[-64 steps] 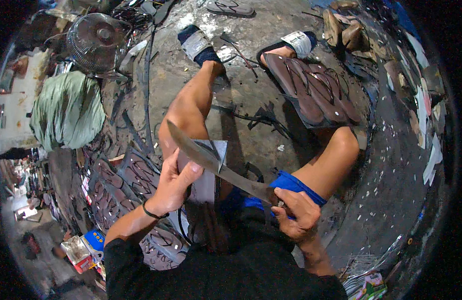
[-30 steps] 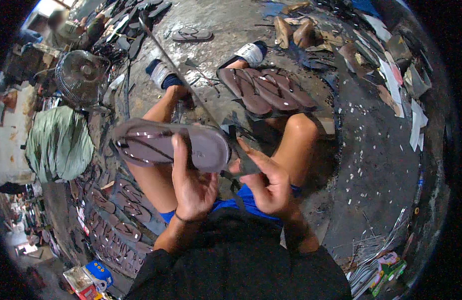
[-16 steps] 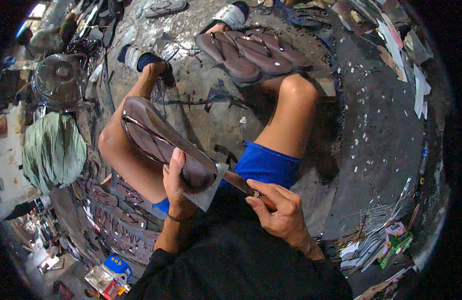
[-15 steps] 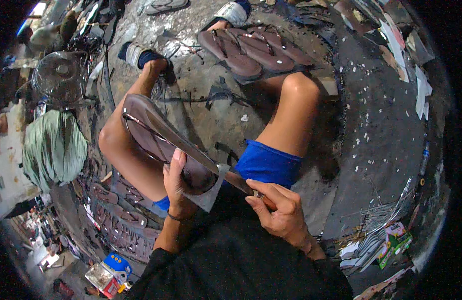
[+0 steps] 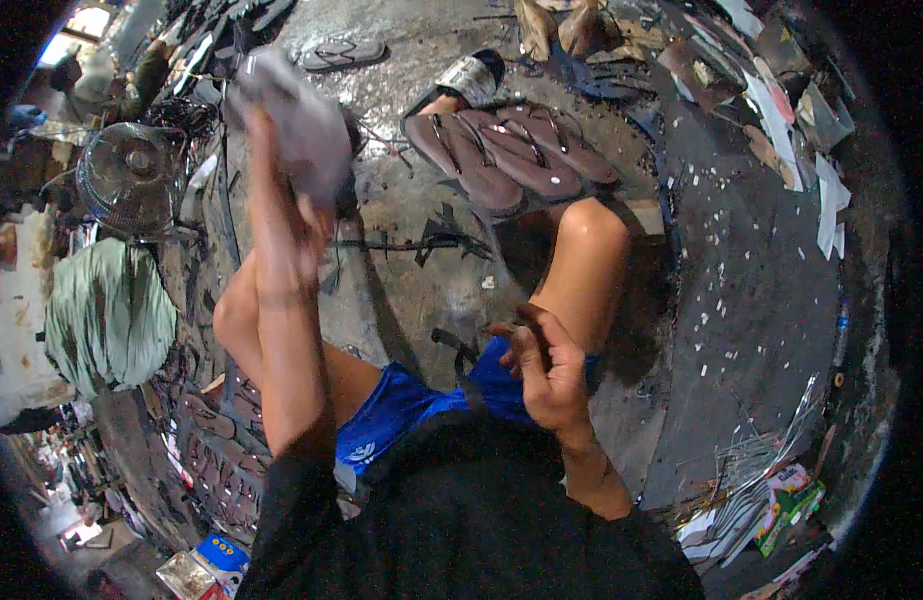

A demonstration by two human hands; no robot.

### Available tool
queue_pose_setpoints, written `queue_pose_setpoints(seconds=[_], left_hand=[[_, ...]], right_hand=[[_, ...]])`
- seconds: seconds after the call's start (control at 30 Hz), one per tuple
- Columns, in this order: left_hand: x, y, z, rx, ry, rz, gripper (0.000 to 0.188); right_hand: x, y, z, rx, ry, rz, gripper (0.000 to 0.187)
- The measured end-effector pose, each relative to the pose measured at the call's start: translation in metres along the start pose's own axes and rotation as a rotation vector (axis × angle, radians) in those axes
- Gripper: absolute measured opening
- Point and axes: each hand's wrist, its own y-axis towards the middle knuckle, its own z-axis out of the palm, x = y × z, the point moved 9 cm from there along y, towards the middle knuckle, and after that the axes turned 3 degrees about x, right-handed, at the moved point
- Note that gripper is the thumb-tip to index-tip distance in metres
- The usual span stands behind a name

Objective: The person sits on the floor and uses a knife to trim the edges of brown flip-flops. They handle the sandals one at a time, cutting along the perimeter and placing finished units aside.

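Observation:
My left hand (image 5: 299, 232) is stretched far forward to the left, its fingers smeared by motion. It grips a flip-flop (image 5: 306, 130), which shows only as a blurred pale grey, sole-shaped patch. My right hand (image 5: 551, 375) is raised over my right thigh with its fingers curled in. A dim, blurred thin shape appears above its fingertips, but I cannot make out what it is. Several brown flip-flops (image 5: 529, 150) with dark shiny straps lie side by side across my right lower leg, beyond the knee.
A single grey flip-flop (image 5: 343, 54) lies on the floor ahead. On the left stand a fan (image 5: 131, 178) and a green cloth-covered heap (image 5: 111, 315). More flip-flops (image 5: 216, 450) lie in rows behind my left thigh. Thin metal rods (image 5: 756, 445) and pale scraps are on the right.
My left hand has swung from my lap forward and left, carrying the flip-flop. My right hand has risen slightly and come away from the flip-flop's heel, where a tool-like brown strip showed before.

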Motion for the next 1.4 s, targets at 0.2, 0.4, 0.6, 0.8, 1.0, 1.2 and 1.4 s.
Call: queue_pose_setpoints(seconds=[0.2,0.4,0.6,0.8,1.0,1.2,1.4], left_hand=[[0.140,0.038,0.000,-0.218,-0.296,-0.281,0.045],[0.210,0.009,0.025,-0.038,-0.105,-0.549,0.028],[0.176,0.002,-0.050,-0.099,0.215,-0.621,0.039],[0.157,0.010,-0.054,-0.150,0.391,-0.603,0.029],[0.150,-0.002,-0.037,-0.120,0.314,-0.666,0.026],[0.172,-0.007,-0.044,-0.075,0.209,-0.561,0.040],[0.180,-0.028,-0.028,-0.102,0.112,-0.567,0.026]], right_hand=[[-0.012,-0.007,-0.027,-0.170,-0.011,0.046,0.022],[-0.024,0.000,-0.014,-0.056,0.020,0.108,0.025],[-0.037,-0.005,0.007,0.020,-0.202,0.196,0.037],[-0.031,0.003,0.022,0.006,-0.331,0.107,0.035],[-0.046,0.029,0.028,0.066,-0.343,0.061,0.045],[-0.053,0.064,0.030,0.166,-0.423,0.121,0.034],[-0.078,0.084,0.044,0.239,-0.699,0.270,0.032]])
